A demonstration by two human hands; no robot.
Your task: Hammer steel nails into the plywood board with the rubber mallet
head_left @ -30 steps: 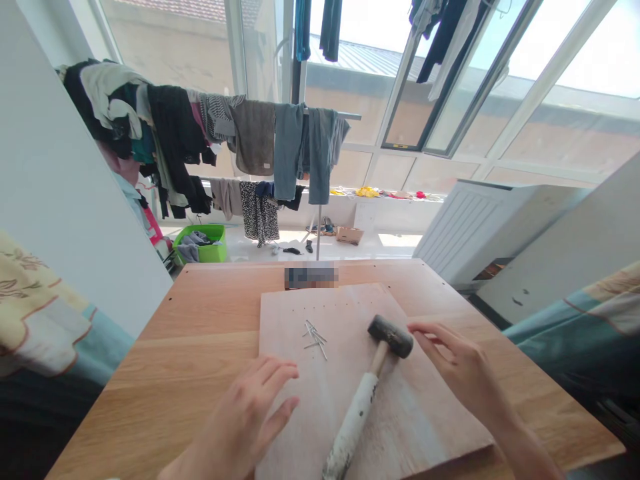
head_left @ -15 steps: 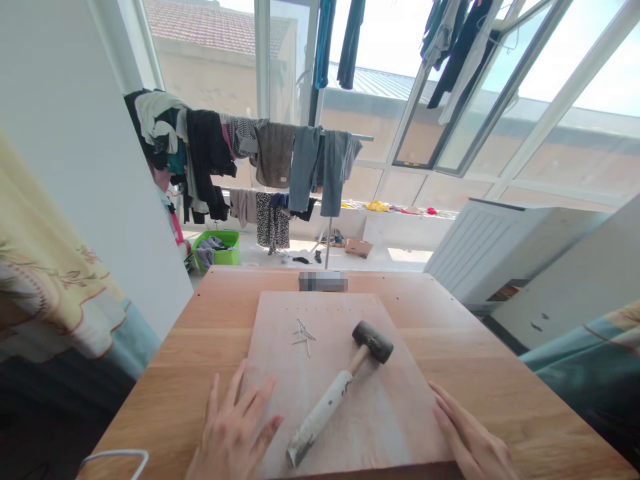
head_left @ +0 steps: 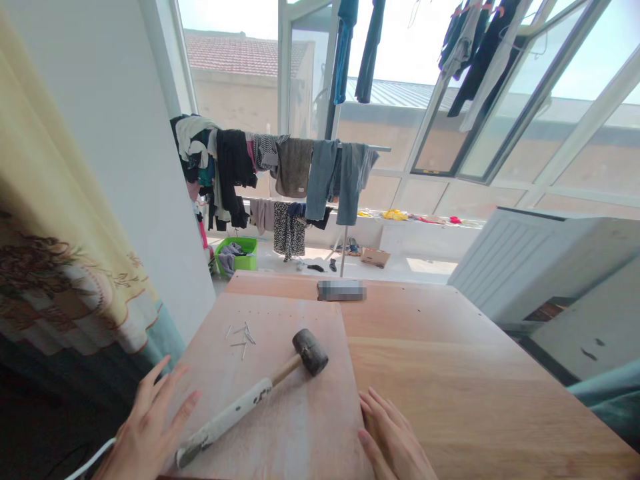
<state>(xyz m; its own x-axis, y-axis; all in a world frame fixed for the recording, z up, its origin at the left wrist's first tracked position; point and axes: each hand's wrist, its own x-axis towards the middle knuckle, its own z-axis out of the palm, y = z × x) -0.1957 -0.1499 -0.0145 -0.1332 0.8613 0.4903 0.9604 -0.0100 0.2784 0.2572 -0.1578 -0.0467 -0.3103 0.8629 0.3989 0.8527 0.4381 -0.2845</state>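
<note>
A thin wooden board lies flat on the left part of the table. On it rests a rubber mallet with a black head and a worn white-wrapped handle, slanting from lower left to upper right. Several loose nails are scattered left of the mallet head. At the board's left side, my left hand is open with fingers spread, holding no object. Along the right edge, my right hand has its fingers stretched out against the board. A row of small dots or holes runs near the board's far edge.
The wooden table extends to the right of the board. A blurred grey item sits at its far side. Beyond stand a laundry rack and a green basket. A curtain hangs at left; a white cable runs below.
The board has slid left across the table, carrying the mallet and nails with it. Both hands have moved left along with it, and the camera view has shifted slightly.
</note>
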